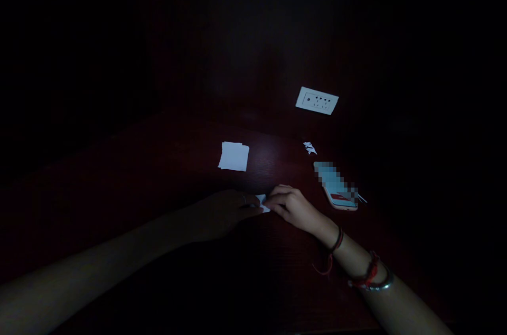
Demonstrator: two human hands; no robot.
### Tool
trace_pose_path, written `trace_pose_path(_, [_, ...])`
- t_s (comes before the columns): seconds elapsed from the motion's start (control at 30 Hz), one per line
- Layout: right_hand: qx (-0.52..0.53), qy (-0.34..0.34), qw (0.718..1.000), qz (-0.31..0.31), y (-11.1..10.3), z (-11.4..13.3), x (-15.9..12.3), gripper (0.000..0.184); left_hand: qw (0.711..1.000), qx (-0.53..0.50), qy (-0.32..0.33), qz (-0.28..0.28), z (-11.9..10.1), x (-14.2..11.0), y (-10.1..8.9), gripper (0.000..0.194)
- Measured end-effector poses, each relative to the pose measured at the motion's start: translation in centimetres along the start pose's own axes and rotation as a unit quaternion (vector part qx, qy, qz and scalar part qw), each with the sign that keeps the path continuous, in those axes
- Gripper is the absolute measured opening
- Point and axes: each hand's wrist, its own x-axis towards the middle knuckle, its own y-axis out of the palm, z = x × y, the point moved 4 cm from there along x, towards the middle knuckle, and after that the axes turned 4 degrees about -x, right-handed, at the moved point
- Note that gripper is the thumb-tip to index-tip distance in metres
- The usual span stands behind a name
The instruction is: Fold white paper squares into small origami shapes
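The scene is very dark. A small white piece of paper (263,203) lies on the dark reddish wooden table (158,166), and both hands meet on it. My left hand (222,212), with a ring on one finger, presses on its left side with fingers closed together. My right hand (292,206) pinches its right side with curled fingers. Red cord bracelets and a metal bangle sit on my right wrist. Most of the paper is hidden under the fingers.
A small stack of white paper squares (234,156) lies beyond the hands. A phone (336,187) with a lit screen lies to the right. A small folded paper scrap (309,148) rests behind the phone. A white wall socket (317,101) is at the back.
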Motion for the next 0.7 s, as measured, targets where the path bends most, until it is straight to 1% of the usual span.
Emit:
trace_pose_path(0.23, [-0.019,-0.007,1.0,0.021,-0.1,0.1,0.0,0.02,1.0,0.014,-0.001,0.008,0.1,0.1,0.2,0.046])
trace_pose_path(0.57, [-0.119,-0.023,0.991,0.056,-1.2,1.2,0.4,0.018,1.0,0.017,-0.007,0.01,0.3,-0.1,0.4,0.048])
trace_pose_path(0.7, [-0.136,-0.023,0.989,0.061,-1.6,1.3,0.2,0.019,1.0,0.009,0.001,0.004,0.2,-0.1,0.3,0.05])
